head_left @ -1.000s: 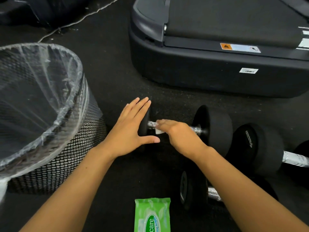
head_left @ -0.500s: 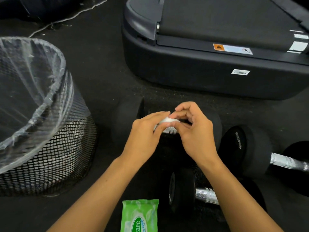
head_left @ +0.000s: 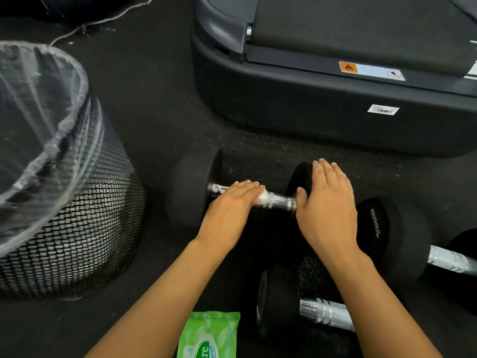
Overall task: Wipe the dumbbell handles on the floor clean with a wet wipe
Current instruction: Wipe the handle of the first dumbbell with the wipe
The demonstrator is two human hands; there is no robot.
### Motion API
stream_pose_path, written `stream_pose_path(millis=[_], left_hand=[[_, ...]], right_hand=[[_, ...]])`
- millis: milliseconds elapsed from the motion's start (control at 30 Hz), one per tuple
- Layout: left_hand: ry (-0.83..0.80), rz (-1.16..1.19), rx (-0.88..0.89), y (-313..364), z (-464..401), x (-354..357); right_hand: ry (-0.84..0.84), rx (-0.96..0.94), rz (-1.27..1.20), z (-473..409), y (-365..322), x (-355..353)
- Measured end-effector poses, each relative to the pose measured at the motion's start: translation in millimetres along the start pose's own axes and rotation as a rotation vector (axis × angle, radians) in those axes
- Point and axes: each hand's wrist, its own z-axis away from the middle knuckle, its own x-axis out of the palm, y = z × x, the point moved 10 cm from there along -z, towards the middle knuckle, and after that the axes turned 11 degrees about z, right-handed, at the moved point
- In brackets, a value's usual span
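Dumbbell (head_left: 196,184): on the floor (head_left: 160,120), centre of view, lying left to right. Left head beside the bin, right head under the right hand. Round heads would let it roll, which likely explains the steadying hand.

Handle (head_left: 280,201): knurled metal, bare between the two hands; the stretch under the left hand is covered.

Wipe (head_left: 263,197): small white wad, on the handle, showing just past the left fingertips. Pressed there to rub the metal, by the look of it.

Left hand (head_left: 229,208): fingers straight and together, laid flat over the handle with the wipe beneath them; presses rather than wraps.

Right hand (head_left: 326,202): fingers straight, palm flat on the right head, thumb near the handle's end. Holds nothing; judged to brace the weight against rolling during the rub.

Second dumbbell (head_left: 320,312): near, right of centre, partly behind the right forearm; handle untouched.

Third dumbbell (head_left: 392,233): right, handle running off the frame edge; untouched.

Wipe pack (head_left: 209,334): green, near edge, within reach for a fresh sheet.

Bin (head_left: 64,202): black mesh with clear liner, left, close by, presumably for used wipes.

Treadmill (head_left: 335,99): far, right; not part of the work.

Status: first handle in hand, two judged remaining.
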Motion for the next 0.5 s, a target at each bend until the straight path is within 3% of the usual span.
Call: stream_pose_path(millis=[167, 300, 400, 500], left_hand=[[0.097, 0.01, 0.039, 7, -5, -2], [0.131, -0.055, -0.051, -7, 3, -6], [0.055, -0.03, -0.011, 5, -5, 1], [-0.028, -0.036, -0.102, -4, -14, -3]], right_hand=[[0.039, -0.013, 0.007, 3, 0, -1], [0.041, -0.024, 0.008, 3, 0, -1], [0.056, -0.023, 0.014, 3, 0, -1], [0.057, -0.021, 0.013, 2, 1, 0]])
